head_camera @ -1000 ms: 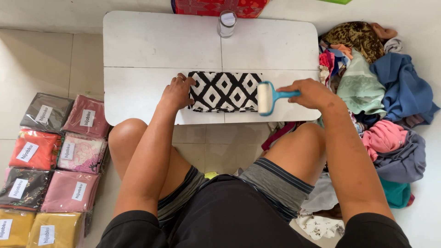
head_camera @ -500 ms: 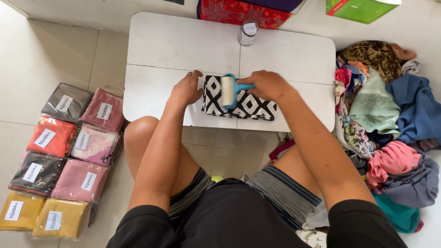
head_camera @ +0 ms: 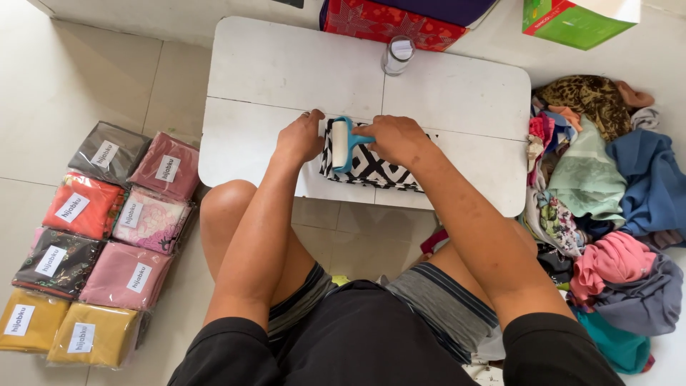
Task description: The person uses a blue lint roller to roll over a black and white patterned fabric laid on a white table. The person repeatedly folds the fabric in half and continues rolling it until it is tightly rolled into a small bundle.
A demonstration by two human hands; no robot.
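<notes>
- The folded cloth [head_camera: 375, 168], black and white with a diamond pattern, lies flat near the front edge of the low white desk [head_camera: 286, 71], just in front of the seam that runs across the desk top.
- The left hand [head_camera: 301, 137] rests palm down on the desk at the left end of the cloth, fingers spread and flat, closed around nothing; its fingertips touch the cloth's left edge.
- The right hand [head_camera: 394, 139] is closed around the blue handle of a lint roller [head_camera: 341, 145]; the white roll stands crosswise on the left part of the cloth, just beside the left hand.
- The right hand lies over the middle of the cloth and hides part of it.
- A small clear jar [head_camera: 397, 56] with a pale lid stands near the back of the desk, well apart from both hands.
- A red patterned box [head_camera: 386, 25] sits behind the desk's far edge, and a green carton [head_camera: 572, 21] is at the top right.
- On the floor to the left, packed cloths in clear bags [head_camera: 100, 236] lie in two rows, each with a white label; colours run from grey and maroon through orange and pink to yellow.
- To the right of the desk a heap of loose clothes [head_camera: 607, 214] lies on the floor, in blue, mint, pink, grey and a leopard print.
- The person sits with bare knees under the desk's front edge.
</notes>
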